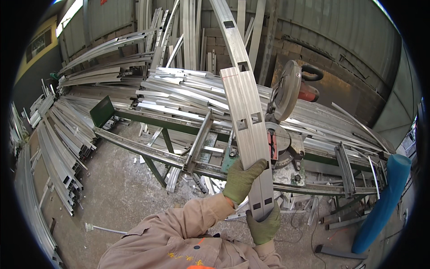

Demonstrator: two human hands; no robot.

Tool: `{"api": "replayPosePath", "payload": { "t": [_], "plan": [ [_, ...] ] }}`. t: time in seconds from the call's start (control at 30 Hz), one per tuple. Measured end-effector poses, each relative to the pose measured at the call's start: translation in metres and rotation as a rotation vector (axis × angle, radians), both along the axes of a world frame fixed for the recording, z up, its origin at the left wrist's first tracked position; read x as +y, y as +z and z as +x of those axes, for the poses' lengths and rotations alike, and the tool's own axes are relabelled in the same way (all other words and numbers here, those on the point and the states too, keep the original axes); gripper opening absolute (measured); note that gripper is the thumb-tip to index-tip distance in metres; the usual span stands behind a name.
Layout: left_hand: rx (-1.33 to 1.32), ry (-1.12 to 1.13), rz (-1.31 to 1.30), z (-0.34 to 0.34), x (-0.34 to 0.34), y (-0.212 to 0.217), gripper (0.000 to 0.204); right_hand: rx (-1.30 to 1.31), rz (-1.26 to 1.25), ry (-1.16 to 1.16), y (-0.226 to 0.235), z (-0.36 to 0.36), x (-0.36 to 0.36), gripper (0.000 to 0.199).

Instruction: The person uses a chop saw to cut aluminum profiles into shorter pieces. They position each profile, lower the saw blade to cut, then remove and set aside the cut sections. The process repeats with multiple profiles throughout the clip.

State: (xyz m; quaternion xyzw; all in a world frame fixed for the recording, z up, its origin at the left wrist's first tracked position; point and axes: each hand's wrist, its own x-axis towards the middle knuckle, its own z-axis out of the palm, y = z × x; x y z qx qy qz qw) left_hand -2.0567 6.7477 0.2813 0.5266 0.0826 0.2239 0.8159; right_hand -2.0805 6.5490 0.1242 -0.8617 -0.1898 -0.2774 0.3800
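I hold a long flat ribbed aluminium profile [245, 112] with rectangular cut-outs, its far end pointing away over the workbench. My left hand [242, 178], in a green glove, grips its left edge near the lower third. My right hand [265, 226], also gloved in green, cups the near end from below. The profile passes just left of a mitre saw [286, 96] with a round blade guard and a red motor body with a black handle.
A green steel-framed bench [156, 121] carries a heap of cut aluminium sections [179, 92]. More long profiles lie stacked on the floor at left [62, 143] and lean against the back wall [188, 31]. A blue roll [383, 201] stands at right. Offcuts litter the concrete floor.
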Motion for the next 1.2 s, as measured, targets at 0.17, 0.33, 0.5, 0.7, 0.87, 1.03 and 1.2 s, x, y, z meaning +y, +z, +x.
{"api": "replayPosePath", "payload": {
  "t": [0.17, 0.33, 0.5, 0.7, 0.87, 1.03, 1.2],
  "plan": [
    [0.03, 0.002, 0.022, -0.001, 0.001, 0.0, 0.041, 0.057, 0.027, -0.008, 0.0, -0.003, 0.001, 0.12],
    [0.036, -0.045, -0.006, 0.007, 0.001, -0.01, 0.047, 0.064, 0.017, -0.048, -0.003, -0.005, -0.002, 0.118],
    [0.033, 0.128, -0.058, 0.013, -0.006, -0.026, 0.059, -0.046, -0.053, -0.063, -0.008, 0.004, -0.006, 0.11],
    [0.158, 0.141, -0.127, -0.001, 0.025, -0.06, 0.063, -0.116, -0.283, 0.009, -0.02, 0.016, -0.025, 0.112],
    [0.383, 0.192, -0.47, 0.023, 0.062, -0.123, 0.072, -0.151, -0.474, 0.11, -0.01, 0.024, -0.027, 0.106],
    [0.382, 0.254, -0.543, 0.047, 0.076, -0.169, 0.069, -0.069, -0.557, 0.16, -0.014, 0.028, -0.012, 0.106],
    [0.381, 0.36, -0.432, 0.055, 0.088, -0.195, 0.076, -0.022, -0.553, 0.177, -0.043, 0.033, -0.003, 0.109]
  ]
}}
